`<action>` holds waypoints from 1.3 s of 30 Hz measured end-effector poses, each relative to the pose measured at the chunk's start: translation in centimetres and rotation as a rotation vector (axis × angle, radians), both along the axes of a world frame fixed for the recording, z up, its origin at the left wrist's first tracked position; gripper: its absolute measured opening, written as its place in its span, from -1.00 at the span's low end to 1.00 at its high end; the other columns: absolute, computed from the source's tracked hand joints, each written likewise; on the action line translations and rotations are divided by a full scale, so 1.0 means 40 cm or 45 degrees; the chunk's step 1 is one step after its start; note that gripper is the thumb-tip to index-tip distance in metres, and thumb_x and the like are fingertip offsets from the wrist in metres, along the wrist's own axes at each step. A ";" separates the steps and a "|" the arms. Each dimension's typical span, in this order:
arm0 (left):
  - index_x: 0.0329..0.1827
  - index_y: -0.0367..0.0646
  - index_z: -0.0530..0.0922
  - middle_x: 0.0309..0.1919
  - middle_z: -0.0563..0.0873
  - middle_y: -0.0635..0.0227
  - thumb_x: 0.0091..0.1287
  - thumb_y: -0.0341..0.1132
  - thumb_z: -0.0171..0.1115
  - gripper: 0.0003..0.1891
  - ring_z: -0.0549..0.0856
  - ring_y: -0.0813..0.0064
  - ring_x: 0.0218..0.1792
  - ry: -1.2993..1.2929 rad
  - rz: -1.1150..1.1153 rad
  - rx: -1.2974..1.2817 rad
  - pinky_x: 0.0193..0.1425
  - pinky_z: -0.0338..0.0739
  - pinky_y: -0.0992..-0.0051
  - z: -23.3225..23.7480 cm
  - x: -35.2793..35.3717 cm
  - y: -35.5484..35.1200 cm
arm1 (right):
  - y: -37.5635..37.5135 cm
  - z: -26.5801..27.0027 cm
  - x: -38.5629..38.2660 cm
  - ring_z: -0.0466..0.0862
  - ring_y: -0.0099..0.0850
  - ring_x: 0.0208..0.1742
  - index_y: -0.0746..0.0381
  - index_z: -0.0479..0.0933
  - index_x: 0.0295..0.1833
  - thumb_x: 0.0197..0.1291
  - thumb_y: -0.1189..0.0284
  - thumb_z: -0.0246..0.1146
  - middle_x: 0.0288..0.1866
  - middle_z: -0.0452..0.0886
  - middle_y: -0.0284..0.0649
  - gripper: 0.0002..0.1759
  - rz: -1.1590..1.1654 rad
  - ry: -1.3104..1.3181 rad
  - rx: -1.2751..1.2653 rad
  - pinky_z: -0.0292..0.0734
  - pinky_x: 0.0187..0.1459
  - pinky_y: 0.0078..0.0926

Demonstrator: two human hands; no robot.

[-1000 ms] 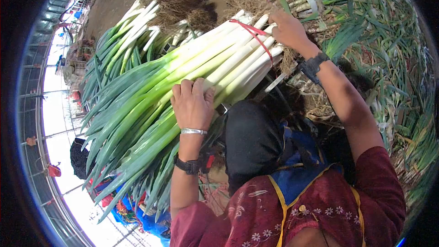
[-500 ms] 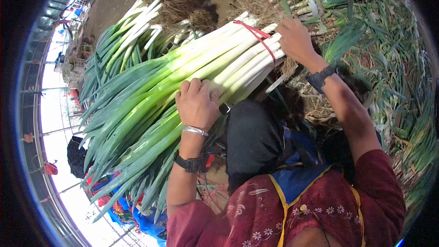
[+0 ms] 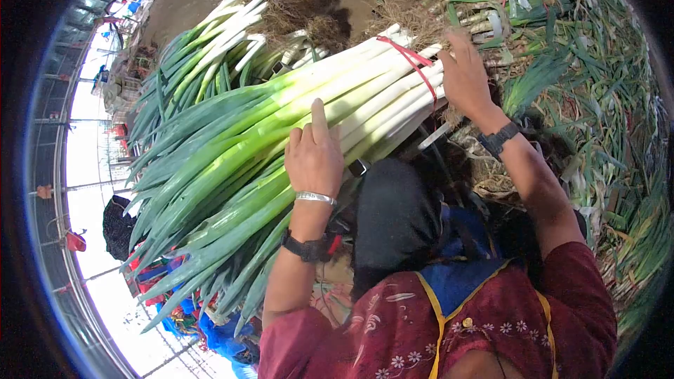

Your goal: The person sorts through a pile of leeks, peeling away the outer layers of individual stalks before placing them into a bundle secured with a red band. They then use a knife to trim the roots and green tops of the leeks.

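Observation:
A large bundle of long green onions (image 3: 330,91) lies across in front of me, white ends to the upper right and green leaves to the lower left. Red tape (image 3: 414,63) circles it near the white ends. My left hand (image 3: 314,154) rests on the stalks about midway, index finger stretched out and the others bent lightly over the near side. At the white ends is my right hand (image 3: 467,81), its fingers apart and raised at the butts, holding nothing.
Another pile of green onions (image 3: 217,42) with brown roots lies on the soil at the upper left. Loose leaves and trimmings (image 3: 597,119) cover the ground on the right. My dark-clad knee (image 3: 393,217) is just below the bundle. Blue and red material (image 3: 217,333) lies lower left.
My left index finger has straightened, with that hand slightly farther up and right. My right hand's fingers have spread at the white ends. The whole view has shifted a little.

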State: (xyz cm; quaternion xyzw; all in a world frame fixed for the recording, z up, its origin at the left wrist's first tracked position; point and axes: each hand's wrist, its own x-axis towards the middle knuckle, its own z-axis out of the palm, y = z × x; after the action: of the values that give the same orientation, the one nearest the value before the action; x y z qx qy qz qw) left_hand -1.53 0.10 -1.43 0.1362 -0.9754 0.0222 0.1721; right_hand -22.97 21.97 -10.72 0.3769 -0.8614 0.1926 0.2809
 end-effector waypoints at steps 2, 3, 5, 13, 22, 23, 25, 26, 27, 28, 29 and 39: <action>0.14 -0.20 0.58 -0.40 0.61 0.23 0.29 -0.25 0.29 -0.62 0.57 0.18 -0.31 -0.028 -0.010 -0.150 -0.20 0.50 0.25 -0.005 -0.003 0.004 | 0.002 -0.010 -0.018 0.46 -0.04 0.26 0.31 0.53 -0.08 0.12 0.53 0.11 0.17 0.50 0.00 -0.76 0.065 -0.080 -0.050 0.36 0.26 -0.17; 0.13 -0.20 0.59 -0.41 0.61 0.22 0.29 -0.25 0.29 -0.62 0.57 0.19 -0.32 -0.024 -0.011 -0.152 -0.20 0.50 0.26 -0.004 -0.006 0.006 | 0.004 -0.017 -0.026 0.47 -0.03 0.24 0.30 0.53 -0.08 0.13 0.53 0.11 0.15 0.51 -0.01 -0.77 0.101 -0.104 -0.079 0.36 0.25 -0.16; 0.11 -0.19 0.60 -0.42 0.60 0.21 0.29 -0.26 0.29 -0.64 0.56 0.19 -0.33 -0.020 -0.011 -0.159 -0.21 0.50 0.27 0.001 -0.008 0.008 | -0.004 0.014 -0.020 0.49 -0.05 0.20 0.27 0.54 -0.08 0.15 0.50 0.13 0.10 0.54 -0.05 -0.78 0.151 -0.178 -0.123 0.38 0.20 -0.14; 0.08 -0.07 0.64 -0.43 0.57 0.29 0.28 -0.23 0.28 -0.68 0.55 0.22 -0.27 -0.054 0.018 -0.224 -0.20 0.47 0.23 -0.009 -0.001 0.013 | -0.024 0.048 0.001 0.52 -0.21 0.02 0.12 0.56 -0.08 0.17 0.28 0.23 -0.04 0.58 -0.29 -0.76 0.137 -0.147 0.062 0.36 0.06 -0.16; 0.03 0.14 0.65 -0.13 0.56 0.26 0.21 -0.11 0.34 -0.68 0.54 0.22 -0.04 -0.138 0.069 -0.330 0.10 0.36 0.14 0.057 -0.007 0.014 | -0.070 0.019 0.001 0.51 -0.27 0.05 0.07 0.58 -0.10 0.08 0.36 0.24 -0.09 0.57 -0.29 -0.77 0.009 -0.114 0.089 0.30 0.13 -0.14; 0.02 0.14 0.64 -0.09 0.55 0.25 0.21 -0.10 0.34 -0.68 0.55 0.22 -0.06 -0.155 0.055 -0.247 0.10 0.36 0.16 0.054 -0.006 0.003 | -0.075 0.017 0.000 0.51 -0.27 0.05 0.07 0.58 -0.10 0.08 0.36 0.24 -0.08 0.57 -0.30 -0.77 0.018 -0.107 0.069 0.29 0.14 -0.14; 0.00 0.12 0.64 -0.14 0.57 0.29 0.21 -0.10 0.33 -0.70 0.58 0.24 -0.09 -0.099 0.010 -0.260 0.06 0.36 0.18 0.040 0.001 -0.015 | -0.073 0.012 0.004 0.52 -0.28 0.05 0.07 0.57 -0.09 0.08 0.36 0.23 -0.08 0.58 -0.30 -0.76 0.028 -0.100 0.040 0.27 0.16 -0.13; -0.01 0.12 0.64 -0.17 0.58 0.31 0.21 -0.10 0.33 -0.70 0.59 0.24 -0.11 -0.069 -0.015 -0.264 0.04 0.37 0.18 0.034 0.003 -0.018 | -0.070 0.010 0.004 0.52 -0.28 0.05 0.08 0.57 -0.09 0.08 0.37 0.23 -0.08 0.58 -0.30 -0.76 0.037 -0.109 0.040 0.27 0.17 -0.13; -0.02 0.11 0.64 -0.20 0.59 0.33 0.21 -0.10 0.33 -0.71 0.60 0.25 -0.13 -0.096 -0.008 -0.248 0.02 0.37 0.19 0.031 0.004 -0.016 | -0.067 0.010 0.004 0.52 -0.29 0.05 0.08 0.57 -0.09 0.08 0.37 0.23 -0.08 0.58 -0.31 -0.76 0.048 -0.118 0.041 0.27 0.17 -0.13; -0.03 0.10 0.64 -0.23 0.59 0.36 0.22 -0.09 0.33 -0.71 0.61 0.27 -0.15 -0.123 0.000 -0.232 0.00 0.37 0.19 0.029 0.006 -0.013 | -0.065 0.008 0.001 0.53 -0.29 0.06 0.09 0.57 -0.08 0.09 0.37 0.23 -0.08 0.59 -0.31 -0.75 0.060 -0.127 0.043 0.27 0.18 -0.13; -0.04 0.10 0.64 -0.25 0.60 0.38 0.22 -0.09 0.32 -0.72 0.62 0.28 -0.17 -0.151 0.008 -0.217 -0.02 0.38 0.19 0.031 0.008 -0.011 | -0.064 0.007 0.000 0.53 -0.29 0.06 0.10 0.57 -0.08 0.09 0.37 0.23 -0.08 0.59 -0.31 -0.76 0.063 -0.132 0.052 0.27 0.18 -0.13; -0.03 0.08 0.67 -0.30 0.66 0.40 0.25 -0.07 0.29 -0.71 0.65 0.28 -0.20 -0.244 -0.081 -0.076 -0.10 0.41 0.19 0.037 0.000 -0.042 | -0.057 0.022 0.031 0.52 -0.32 0.06 0.12 0.57 -0.09 0.12 0.38 0.21 -0.08 0.59 -0.32 -0.78 0.042 -0.118 0.042 0.24 0.21 -0.12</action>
State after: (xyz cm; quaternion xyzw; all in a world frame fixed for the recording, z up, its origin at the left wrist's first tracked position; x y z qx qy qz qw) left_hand -1.52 -1.59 0.07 0.0970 -0.9901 0.0586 0.0826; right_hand -21.71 19.67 -9.84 0.3863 -0.8702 0.2003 0.2312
